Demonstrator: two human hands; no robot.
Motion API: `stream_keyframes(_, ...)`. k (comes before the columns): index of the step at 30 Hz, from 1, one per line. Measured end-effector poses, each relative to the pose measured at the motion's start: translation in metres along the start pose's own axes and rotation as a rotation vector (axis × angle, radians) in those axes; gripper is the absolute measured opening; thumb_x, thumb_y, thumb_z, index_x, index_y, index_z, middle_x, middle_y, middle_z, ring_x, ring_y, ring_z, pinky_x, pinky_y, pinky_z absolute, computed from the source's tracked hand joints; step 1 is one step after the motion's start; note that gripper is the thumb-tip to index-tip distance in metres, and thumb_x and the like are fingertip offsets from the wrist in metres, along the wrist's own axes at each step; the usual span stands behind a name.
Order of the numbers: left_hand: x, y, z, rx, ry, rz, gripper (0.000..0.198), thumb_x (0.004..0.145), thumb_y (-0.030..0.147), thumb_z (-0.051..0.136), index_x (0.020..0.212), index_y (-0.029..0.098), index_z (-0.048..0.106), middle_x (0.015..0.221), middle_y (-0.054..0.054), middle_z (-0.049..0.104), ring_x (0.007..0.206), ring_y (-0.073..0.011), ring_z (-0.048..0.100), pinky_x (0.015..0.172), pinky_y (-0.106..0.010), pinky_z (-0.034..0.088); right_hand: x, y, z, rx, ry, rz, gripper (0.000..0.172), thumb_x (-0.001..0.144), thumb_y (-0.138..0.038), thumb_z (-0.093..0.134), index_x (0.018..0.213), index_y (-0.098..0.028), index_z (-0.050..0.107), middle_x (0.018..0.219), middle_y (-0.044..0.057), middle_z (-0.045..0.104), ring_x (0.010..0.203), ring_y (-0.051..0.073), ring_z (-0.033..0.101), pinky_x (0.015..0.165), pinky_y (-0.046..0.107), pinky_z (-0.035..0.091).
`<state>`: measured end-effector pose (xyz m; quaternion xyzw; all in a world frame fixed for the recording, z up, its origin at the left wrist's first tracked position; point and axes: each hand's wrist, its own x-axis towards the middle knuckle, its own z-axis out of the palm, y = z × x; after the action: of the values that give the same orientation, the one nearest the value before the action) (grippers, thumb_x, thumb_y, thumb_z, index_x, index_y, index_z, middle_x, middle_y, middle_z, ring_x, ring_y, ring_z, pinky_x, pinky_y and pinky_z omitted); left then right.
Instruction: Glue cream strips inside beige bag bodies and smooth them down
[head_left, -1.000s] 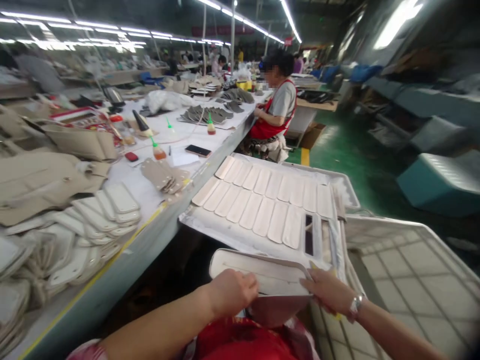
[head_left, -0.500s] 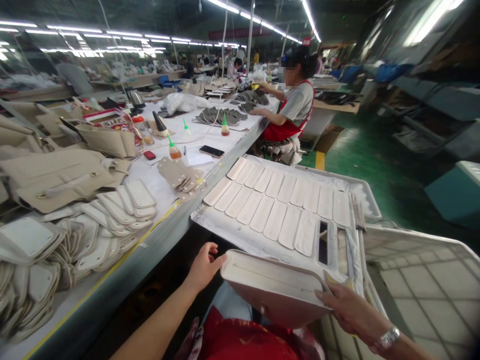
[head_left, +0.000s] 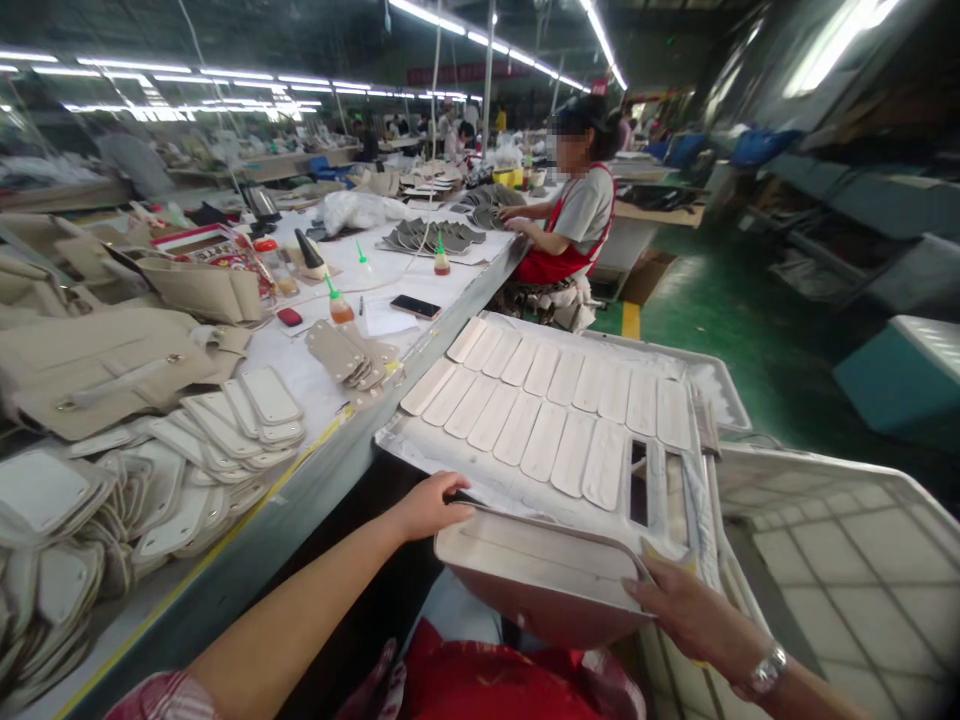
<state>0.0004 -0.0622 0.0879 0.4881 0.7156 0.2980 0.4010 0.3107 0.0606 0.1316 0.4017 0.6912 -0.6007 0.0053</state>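
Note:
On my lap, over the red apron, lies a beige bag body [head_left: 529, 560] with its long, rounded panel facing up. My right hand [head_left: 671, 600] grips its right end, thumb on the panel and fingers behind the side. At the far left corner, my left hand [head_left: 435, 507] has its thumb and curled fingers around the edge; the fingertips are partly hidden. Just beyond the bag, a white-covered board [head_left: 442, 448] carries two rows of beige rounded strips [head_left: 514, 420].
The worktable [head_left: 300, 490] runs along my left, with piles of beige tabs [head_left: 180, 440], a finished-looking bag [head_left: 112, 360], glue bottles [head_left: 341, 305] and a phone [head_left: 415, 306]. A plastic crate [head_left: 840, 540] stands at right. A co-worker [head_left: 577, 220] sits farther along the table.
My left hand has moved right and closed at the bag's far left corner. The bag has shifted slightly, still in my right hand. The co-worker's hands have come closer together.

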Motion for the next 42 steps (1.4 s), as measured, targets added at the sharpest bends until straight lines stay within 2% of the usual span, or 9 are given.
stream_keyframes(3, 0.019, 0.012, 0.009, 0.118, -0.075, 0.081, 0.047, 0.063, 0.042, 0.067, 0.104, 0.019, 0.062, 0.113, -0.007, 0.057, 0.107, -0.0247, 0.049, 0.093, -0.032, 0.036, -0.001, 0.0, -0.004, -0.029, -0.026, -0.021, 0.036, 0.071, -0.047, 0.054, 0.09, -0.017, 0.061, 0.08, 0.004, 0.065, 0.08, 0.022, 0.061, 0.081, 0.031, 0.048)
stream_keyframes(9, 0.055, 0.012, -0.003, 0.24, -0.378, 0.105, 0.031, 0.07, 0.045, 0.061, 0.081, 0.019, 0.071, 0.07, 0.002, 0.066, 0.065, -0.0139, 0.059, 0.058, -0.02, 0.04, -0.004, -0.009, -0.004, -0.025, 0.016, -0.033, 0.042, 0.072, -0.046, 0.054, 0.1, -0.016, 0.062, 0.087, 0.006, 0.067, 0.078, 0.022, 0.061, 0.074, 0.031, 0.05)
stream_keyframes(18, 0.015, 0.002, -0.018, 0.482, -0.189, 0.212, 0.034, 0.087, 0.032, 0.039, 0.071, 0.014, 0.063, 0.075, -0.004, 0.062, 0.076, -0.0166, 0.053, 0.07, -0.025, 0.036, 0.0, -0.007, -0.004, -0.022, -0.019, 0.011, 0.045, 0.07, -0.044, 0.057, 0.108, -0.019, 0.061, 0.092, 0.006, 0.069, 0.089, 0.025, 0.062, 0.078, 0.03, 0.051)
stream_keyframes(24, 0.024, 0.011, -0.031, 0.563, -0.297, 0.213, 0.018, 0.077, 0.021, 0.051, 0.063, 0.017, 0.062, 0.052, 0.002, 0.057, 0.052, -0.013, 0.053, 0.056, -0.022, 0.038, 0.002, -0.007, -0.006, -0.063, -0.051, -0.032, 0.044, 0.076, -0.042, 0.051, 0.111, -0.017, 0.059, 0.107, 0.007, 0.065, 0.093, 0.024, 0.061, 0.083, 0.032, 0.049)
stream_keyframes(32, -0.005, 0.008, -0.018, 0.641, -0.066, 0.256, 0.018, 0.085, 0.023, 0.04, 0.077, 0.015, 0.055, 0.084, -0.008, 0.058, 0.074, -0.0186, 0.056, 0.068, -0.03, 0.044, 0.001, -0.011, -0.006, -0.294, 0.056, -0.089, 0.043, 0.077, -0.043, 0.048, 0.11, -0.018, 0.059, 0.11, 0.007, 0.063, 0.099, 0.024, 0.058, 0.088, 0.03, 0.046)
stream_keyframes(34, -0.018, -0.002, -0.012, 0.562, 0.039, 0.202, 0.024, 0.09, 0.032, 0.034, 0.083, 0.016, 0.051, 0.083, -0.006, 0.057, 0.073, -0.0162, 0.056, 0.067, -0.029, 0.045, 0.002, -0.008, -0.007, -0.27, 0.044, -0.096, 0.043, 0.077, -0.042, 0.048, 0.112, -0.019, 0.059, 0.111, 0.006, 0.063, 0.102, 0.025, 0.057, 0.09, 0.031, 0.045)
stream_keyframes(37, -0.038, -0.019, 0.006, 0.164, 0.201, -0.084, 0.032, 0.083, 0.052, 0.043, 0.086, 0.019, 0.043, 0.07, 0.001, 0.052, 0.059, -0.013, 0.054, 0.05, -0.023, 0.046, 0.003, -0.005, -0.01, -0.218, 0.018, -0.076, 0.045, 0.077, -0.044, 0.048, 0.113, -0.02, 0.058, 0.11, 0.006, 0.063, 0.097, 0.024, 0.059, 0.087, 0.032, 0.047)
stream_keyframes(40, -0.057, -0.03, 0.029, -0.329, 0.173, -0.426, 0.046, 0.072, 0.061, 0.053, 0.087, 0.021, 0.039, 0.06, 0.006, 0.046, 0.045, -0.0113, 0.05, 0.035, -0.021, 0.041, 0.004, -0.006, -0.009, -0.195, 0.005, -0.057, 0.047, 0.075, -0.046, 0.05, 0.114, -0.02, 0.058, 0.105, 0.005, 0.065, 0.088, 0.023, 0.062, 0.079, 0.03, 0.051)
stream_keyframes(42, -0.065, -0.031, 0.04, -0.564, 0.132, -0.515, 0.048, 0.07, 0.059, 0.057, 0.092, 0.02, 0.039, 0.061, 0.007, 0.047, 0.042, -0.0096, 0.049, 0.034, -0.021, 0.041, 0.004, -0.008, -0.007, -0.184, -0.006, -0.04, 0.048, 0.075, -0.047, 0.051, 0.114, -0.019, 0.057, 0.1, 0.005, 0.067, 0.081, 0.022, 0.063, 0.074, 0.029, 0.052)
